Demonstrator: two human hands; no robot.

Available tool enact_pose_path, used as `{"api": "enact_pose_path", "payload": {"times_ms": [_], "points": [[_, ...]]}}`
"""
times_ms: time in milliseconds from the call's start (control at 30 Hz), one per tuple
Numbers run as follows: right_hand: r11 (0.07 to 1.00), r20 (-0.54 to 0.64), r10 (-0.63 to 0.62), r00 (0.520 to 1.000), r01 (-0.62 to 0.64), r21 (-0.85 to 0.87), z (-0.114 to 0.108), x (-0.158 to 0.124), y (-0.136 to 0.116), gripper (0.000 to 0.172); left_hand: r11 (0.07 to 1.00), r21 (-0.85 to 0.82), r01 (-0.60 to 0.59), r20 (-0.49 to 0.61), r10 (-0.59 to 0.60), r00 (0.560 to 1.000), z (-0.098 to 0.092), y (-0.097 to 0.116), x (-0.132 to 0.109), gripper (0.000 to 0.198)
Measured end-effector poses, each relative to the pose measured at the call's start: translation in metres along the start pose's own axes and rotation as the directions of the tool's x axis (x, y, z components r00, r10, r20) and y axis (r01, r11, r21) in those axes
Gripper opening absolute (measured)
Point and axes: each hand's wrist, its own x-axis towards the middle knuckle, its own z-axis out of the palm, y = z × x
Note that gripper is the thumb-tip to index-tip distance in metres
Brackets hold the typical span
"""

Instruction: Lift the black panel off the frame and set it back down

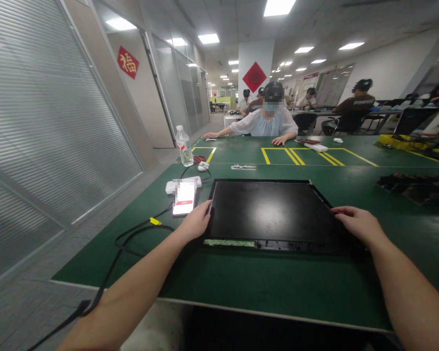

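A black flat display panel [267,207] lies in front of me on the green table, a light glare on its dark face. Along its near edge runs a green circuit strip [229,243] set in the black frame. My left hand [196,222] grips the panel's left side, fingers closed at the edge. On the opposite side, my right hand [360,224] holds the right edge between thumb and fingers. The undersides of both grips are hidden.
Left of the panel are a lit phone [185,197], a white power bank [170,186], a black cable [119,239] and a water bottle [184,148]. Dark parts [413,187] lie at the right. Across the green table [131,263] sits a person [267,119] with both hands on it.
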Motion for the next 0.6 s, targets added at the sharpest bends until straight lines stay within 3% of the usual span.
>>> {"api": "enact_pose_path", "payload": {"times_ms": [167, 233, 300, 400, 500, 600], "points": [[1.0, -0.043, -0.028, 0.999, 0.028, 0.003, 0.001, 0.0, 0.003, 0.028, 0.985, -0.149, 0.084, -0.046, -0.092, 0.995, -0.004, -0.004, -0.002, 0.06], [1.0, -0.054, -0.022, 0.998, 0.022, 0.003, 0.001, 0.0, 0.003, 0.028, 0.953, -0.292, 0.081, -0.066, -0.104, 0.992, -0.003, -0.004, -0.001, 0.059], [1.0, -0.058, -0.01, 0.998, 0.01, -0.003, 0.0, 0.0, 0.002, 0.029, 0.855, -0.509, 0.098, -0.053, -0.145, 0.988, -0.003, 0.0, 0.0, 0.059], [1.0, -0.046, -0.006, 0.999, 0.006, -0.012, -0.001, -0.002, 0.0, 0.03, 0.605, -0.78, 0.157, -0.009, -0.263, 0.965, -0.003, 0.01, 0.002, 0.06], [1.0, -0.04, -0.02, 0.999, 0.02, -0.005, 0.0, -0.002, 0.0, 0.031, 0.441, -0.878, 0.187, 0.015, -0.364, 0.931, -0.004, 0.018, 0.003, 0.058], [1.0, -0.044, -0.027, 0.999, 0.027, -0.006, 0.003, 0.001, 0.003, 0.031, 0.377, -0.904, 0.202, 0.028, -0.42, 0.907, -0.005, 0.02, 0.003, 0.056]]}}
